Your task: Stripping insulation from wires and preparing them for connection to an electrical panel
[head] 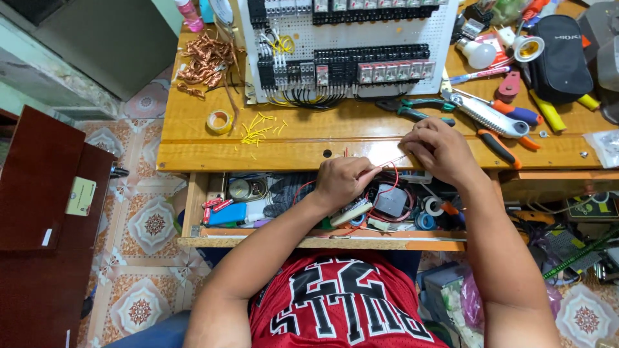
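Your left hand point(343, 182) and right hand point(438, 149) each pinch an end of a thin red wire point(385, 164) stretched over the open drawer point(309, 242) at the counter point(271, 151) edge, yellow offcuts point(259, 129) already cut, the white panel point(348, 45) partly wired.

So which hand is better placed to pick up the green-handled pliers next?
Probably the right hand: it rests on the desk edge just below the green-handled pliers. The left hand sits lower, over the open drawer, pinching a thin red wire.
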